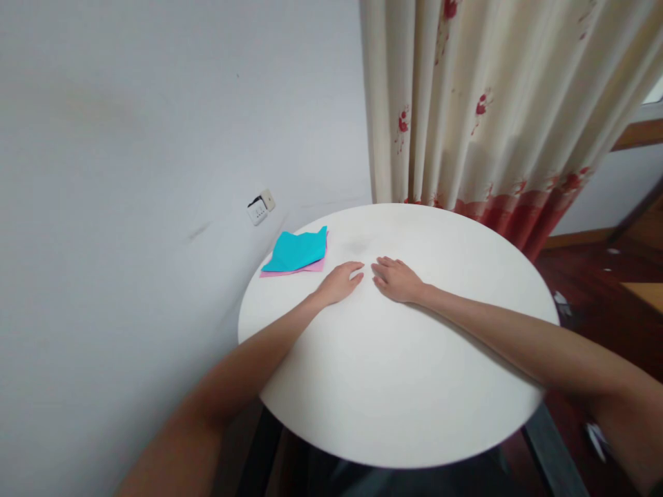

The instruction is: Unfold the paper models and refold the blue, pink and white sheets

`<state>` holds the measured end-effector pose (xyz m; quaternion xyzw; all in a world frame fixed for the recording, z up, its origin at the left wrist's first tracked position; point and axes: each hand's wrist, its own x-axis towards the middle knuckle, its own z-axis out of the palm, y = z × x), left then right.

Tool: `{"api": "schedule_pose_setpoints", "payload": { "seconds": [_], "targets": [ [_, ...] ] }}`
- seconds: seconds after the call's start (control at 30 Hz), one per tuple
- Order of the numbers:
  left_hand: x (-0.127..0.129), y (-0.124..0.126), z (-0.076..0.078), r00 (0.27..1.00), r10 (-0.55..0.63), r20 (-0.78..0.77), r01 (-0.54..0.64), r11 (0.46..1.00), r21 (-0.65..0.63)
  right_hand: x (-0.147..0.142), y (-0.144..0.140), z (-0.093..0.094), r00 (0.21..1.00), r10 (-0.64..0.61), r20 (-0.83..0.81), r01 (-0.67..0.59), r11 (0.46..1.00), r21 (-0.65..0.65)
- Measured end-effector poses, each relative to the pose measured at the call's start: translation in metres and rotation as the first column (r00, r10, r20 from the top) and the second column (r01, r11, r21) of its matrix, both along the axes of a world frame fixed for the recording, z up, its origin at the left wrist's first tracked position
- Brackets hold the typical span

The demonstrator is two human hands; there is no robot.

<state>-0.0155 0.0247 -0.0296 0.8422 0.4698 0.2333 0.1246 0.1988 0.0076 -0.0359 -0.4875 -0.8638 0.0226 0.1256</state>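
Note:
Both forearms reach in over a round white table [394, 386]. Near the middle of the tabletop rests my left hand [339, 281], its fingers stretched out and the thumb apart, with nothing in it. Facing it across a small gap is my right hand [398, 279], palm down with the fingers extended, also holding nothing. A creased sheet of blue paper [298, 250] lies beyond and to the left of my left hand, apart from it. Under the blue paper, the edges of a pink sheet [315, 266] show; most of it is covered.
A white wall [155, 138] with a socket [257, 212] stands close along the table's left side. Behind the table hangs a cream curtain [445, 103] with red flowers. Dark reddish floor [585, 276] shows at the right, with small pale things on it.

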Motion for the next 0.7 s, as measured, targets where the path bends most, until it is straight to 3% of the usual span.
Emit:
{"api": "schedule_pose_setpoints", "payload": {
  "seconds": [0.3, 0.7],
  "targets": [
    [-0.006, 0.009, -0.006, 0.987, 0.015, 0.160, -0.015, 1.000, -0.003, 0.002, 0.001, 0.000, 1.000, 0.005, 0.012, -0.005, 1.000, 0.014],
    [-0.008, 0.012, -0.006, 0.969, 0.017, 0.247, -0.013, 1.000, -0.020, 0.002, -0.001, 0.002, 1.000, 0.027, 0.016, -0.028, 0.999, 0.043]
  ]
}}
